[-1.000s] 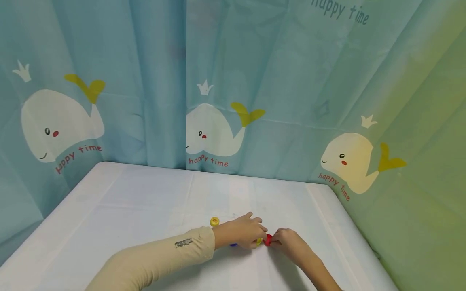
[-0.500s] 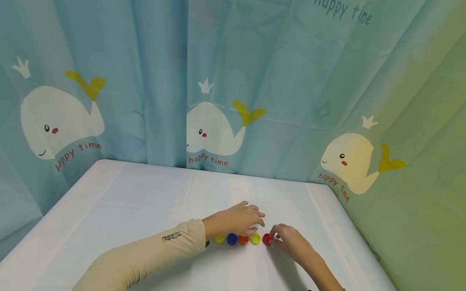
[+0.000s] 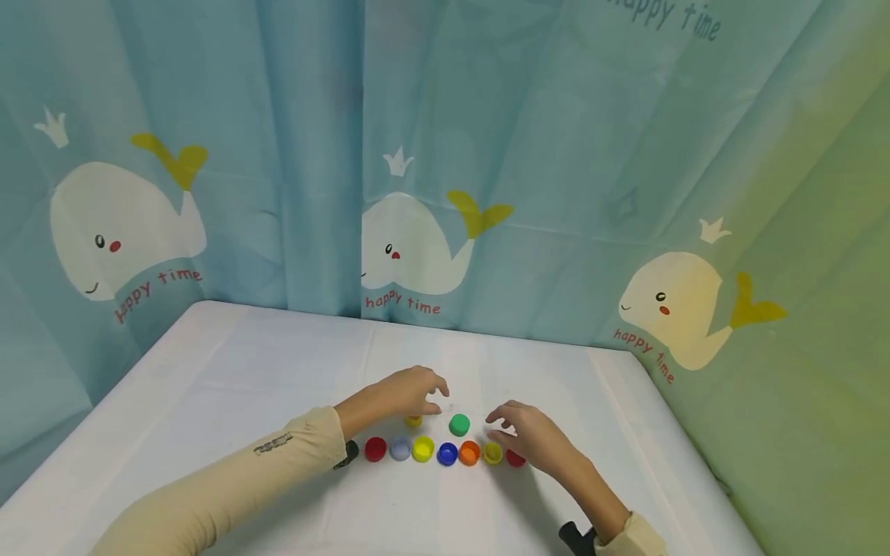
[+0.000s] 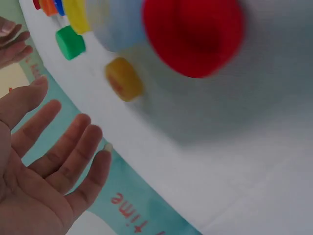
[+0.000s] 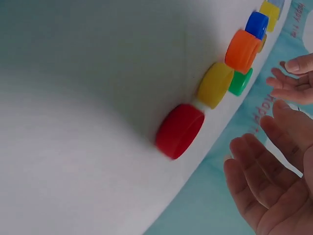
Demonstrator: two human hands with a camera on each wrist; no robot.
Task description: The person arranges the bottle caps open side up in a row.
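Plastic bottle caps form a row across the white table: a red cap [image 3: 375, 449], a pale blue cap [image 3: 400, 449], a yellow cap [image 3: 423, 449], a blue cap [image 3: 448, 453], an orange cap [image 3: 470, 452], another yellow cap [image 3: 493, 453] and, at the right end, a red cap [image 5: 180, 131]. Behind the row lie a green cap [image 3: 460, 425] and a darker yellow cap [image 4: 123, 79]. My left hand [image 3: 403, 392] hovers above that darker cap, fingers relaxed, holding nothing. Over the row's right end, my right hand [image 3: 531, 436] is likewise empty, with loosely bent fingers, partly covering the red cap.
A white cloth covers the table [image 3: 292, 371]. Blue-green curtains [image 3: 313, 154] printed with whales rise behind it and along the right side. Black wrist devices show at the left cuff [image 3: 330, 432] and beside the right cuff [image 3: 633, 537].
My left hand has lifted off the row and moved left and back, uncovering the caps and the green one. My right hand has let go of the red cap and risen slightly.
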